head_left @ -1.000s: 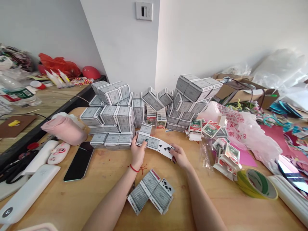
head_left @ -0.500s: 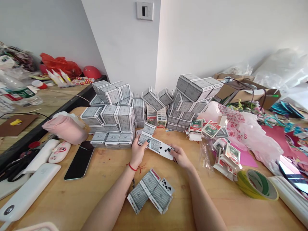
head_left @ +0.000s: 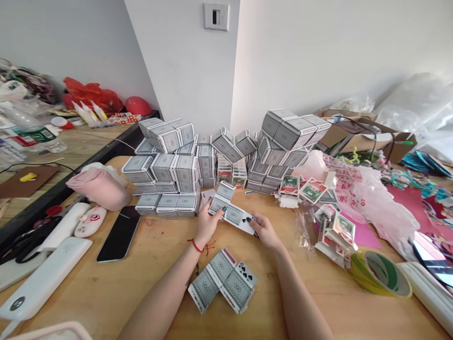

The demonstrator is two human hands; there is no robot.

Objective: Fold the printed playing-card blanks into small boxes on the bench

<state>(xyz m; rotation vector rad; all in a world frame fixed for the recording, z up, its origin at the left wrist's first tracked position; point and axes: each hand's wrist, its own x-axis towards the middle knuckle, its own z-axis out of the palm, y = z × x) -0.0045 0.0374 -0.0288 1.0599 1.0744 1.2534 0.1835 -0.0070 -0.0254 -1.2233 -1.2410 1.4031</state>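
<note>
Between my hands is a joined piece of folded playing cards [head_left: 233, 215], grey patterned backs facing up. My left hand [head_left: 208, 223] pinches its left part with the thumb on top. At its right end, my right hand [head_left: 264, 230] grips a white card face with spades [head_left: 246, 225]. Close to my body lies another folded-card piece [head_left: 222, 278], with a ten of spades [head_left: 246, 273] sticking out. A loose card [head_left: 207, 196] lies just beyond my left hand. Behind stand stacked blocks of folded cards [head_left: 170, 165], with more card blocks [head_left: 279, 141] at the right.
Card boxes [head_left: 290, 185] and opened boxes [head_left: 338, 231] lie to the right, near a roll of tape [head_left: 380, 274] and a crumpled plastic bag [head_left: 371, 198]. On the left are a black phone [head_left: 118, 234], a pink cloth roll [head_left: 101, 186] and a white device [head_left: 46, 278]. A wall stands behind.
My right hand has drawn slightly closer to my left, and less of the white card face shows between them. The whole view has shifted a little; the stacks look the same.
</note>
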